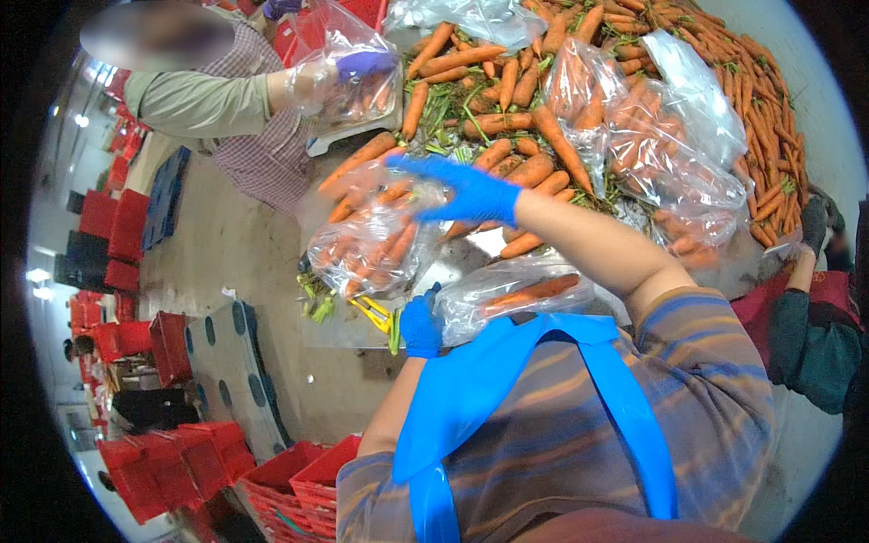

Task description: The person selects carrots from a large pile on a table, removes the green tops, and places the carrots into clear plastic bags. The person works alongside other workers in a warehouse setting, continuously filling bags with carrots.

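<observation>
My left hand (421,324), in a blue glove, grips the mouth of a clear plastic bag (461,305) close to my apron. Inside that bag lies a carrot (533,292). My right hand (468,189), also blue-gloved and slightly blurred, is stretched over loose carrots (533,171) with its fingers apart and nothing seen in it. To its lower left sits a filled bag of carrots (373,251). Yellow-handled scissors or snips (372,313) lie beside my left hand, partly hidden by green stalks (394,332).
A large carrot heap (760,115) covers the table's far right, with filled bags (652,142) before it. At the upper left, a co-worker's purple-gloved hand (366,64) is at a bag on a scale-like tray (353,132). Another person's sleeve (818,346) shows right. Red crates (292,475) stand lower left.
</observation>
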A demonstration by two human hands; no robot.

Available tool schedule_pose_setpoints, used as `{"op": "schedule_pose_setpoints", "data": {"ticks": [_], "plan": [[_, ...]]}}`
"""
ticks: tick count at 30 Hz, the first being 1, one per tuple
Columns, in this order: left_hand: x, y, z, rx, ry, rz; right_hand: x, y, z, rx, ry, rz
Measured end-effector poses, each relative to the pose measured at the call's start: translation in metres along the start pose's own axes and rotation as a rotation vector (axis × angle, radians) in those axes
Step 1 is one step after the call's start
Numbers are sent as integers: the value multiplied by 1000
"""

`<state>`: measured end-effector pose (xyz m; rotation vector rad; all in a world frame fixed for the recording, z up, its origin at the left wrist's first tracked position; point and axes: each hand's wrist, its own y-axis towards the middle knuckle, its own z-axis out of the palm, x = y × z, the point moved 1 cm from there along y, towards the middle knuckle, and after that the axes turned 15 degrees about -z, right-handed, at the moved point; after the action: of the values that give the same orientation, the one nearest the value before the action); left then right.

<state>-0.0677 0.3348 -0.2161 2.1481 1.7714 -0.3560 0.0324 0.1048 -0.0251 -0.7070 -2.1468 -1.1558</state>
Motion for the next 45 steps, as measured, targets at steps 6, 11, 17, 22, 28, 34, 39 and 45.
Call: {"op": "schedule_pose_setpoints", "data": {"ticks": [6, 11, 17, 22, 28, 34, 39, 45], "plan": [[-4, -1, 2, -12, 0, -1, -112, -156, -117, -454, -862, 645], [-2, -4, -1, 20, -91, -1, -112, -176, -120, -329, -874, 801], [-1, -4, -4, -64, -109, 69, -84, -146, -124, -153, -789, 979], [-6, -3, -8, -1, -130, 25, -97, -176, -110, -222, -926, 865], [9, 0, -9, 132, -306, -175, -93, -196, -103, -502, -377, 742], [4, 0, -74, 624, -748, -96, -79, -234, -102, -338, -219, 194], [-51, 21, -148, 426, -587, 195, 6, -208, -80, -208, -97, 371], [-170, 59, -172, 87, -119, 532, 53, -169, -45, -63, -264, 385]]}}
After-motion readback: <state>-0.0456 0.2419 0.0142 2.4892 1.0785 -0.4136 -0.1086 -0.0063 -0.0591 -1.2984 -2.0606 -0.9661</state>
